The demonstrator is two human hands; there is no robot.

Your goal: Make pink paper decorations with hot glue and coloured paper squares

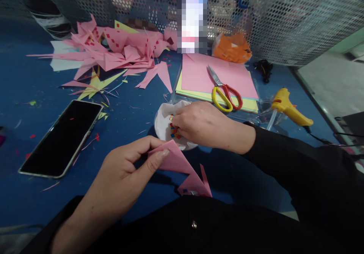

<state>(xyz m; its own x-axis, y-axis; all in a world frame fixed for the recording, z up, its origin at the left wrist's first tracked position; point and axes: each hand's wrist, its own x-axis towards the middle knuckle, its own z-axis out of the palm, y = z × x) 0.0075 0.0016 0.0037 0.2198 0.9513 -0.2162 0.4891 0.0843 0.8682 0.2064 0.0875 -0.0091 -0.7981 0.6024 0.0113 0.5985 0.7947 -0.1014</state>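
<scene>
My left hand (133, 166) pinches a folded piece of pink paper (178, 161) between thumb and fingers. The paper has pointed ends, and its lower part bears a small dark blue patch. Just beyond it stands a small white bowl (162, 119) holding tiny red, yellow and blue paper bits (174, 132). My right hand (199, 123) reaches into this bowl from the right, its fingers bent together at the bits. Whatever sits between those fingertips is hidden. The pink paper's upper corner is close to the bowl's near rim.
Pink and yellow paper scraps (122, 51) heap at the back left. Scissors (223, 92) lie on stacked coloured sheets (222, 71). To the right is a yellow glue gun (291, 108); to the left, a phone (62, 140). Behind stand a perforated metal panel (284, 14) and an orange packet (231, 49).
</scene>
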